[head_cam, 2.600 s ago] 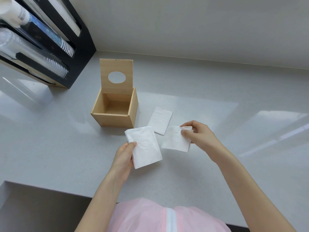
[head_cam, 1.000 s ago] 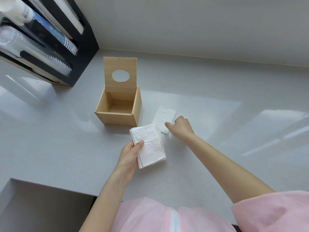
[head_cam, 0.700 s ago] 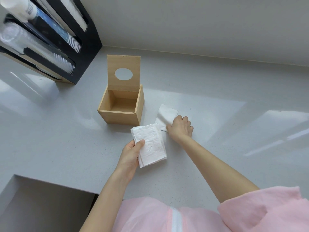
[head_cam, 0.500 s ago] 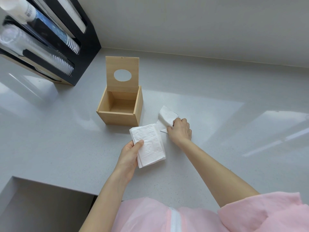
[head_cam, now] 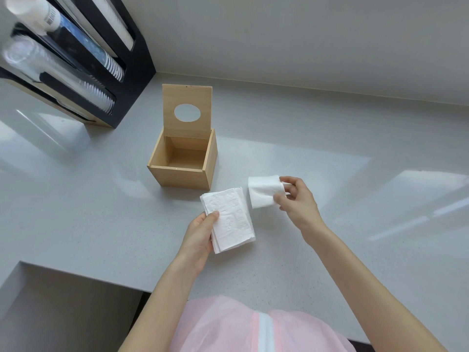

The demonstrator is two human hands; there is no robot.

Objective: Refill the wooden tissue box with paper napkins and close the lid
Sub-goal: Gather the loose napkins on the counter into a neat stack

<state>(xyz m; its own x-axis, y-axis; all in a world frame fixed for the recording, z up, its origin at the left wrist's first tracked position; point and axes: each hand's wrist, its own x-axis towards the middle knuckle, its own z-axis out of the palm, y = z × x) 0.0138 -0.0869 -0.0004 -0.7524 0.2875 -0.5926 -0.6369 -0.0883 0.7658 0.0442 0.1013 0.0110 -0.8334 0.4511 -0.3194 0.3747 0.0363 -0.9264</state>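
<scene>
The wooden tissue box [head_cam: 181, 176] stands on the grey counter, empty, with its lid [head_cam: 187, 96] hinged upright at the back; the lid has an oval hole. My left hand [head_cam: 200, 235] grips a stack of white paper napkins [head_cam: 229, 221] just in front of the box's right corner. My right hand [head_cam: 295, 199] pinches a single folded napkin [head_cam: 262, 191] lifted off the counter, to the right of the stack.
A black cup dispenser [head_cam: 76, 59] with stacked cups stands at the back left against the wall. The grey counter [head_cam: 355, 148] stretches to the right. Its front edge steps down at the lower left [head_cam: 63, 273].
My right hand picked the last loose napkin off the counter and drew it back toward me. The stack in my left hand grew by the earlier napkin and stayed put.
</scene>
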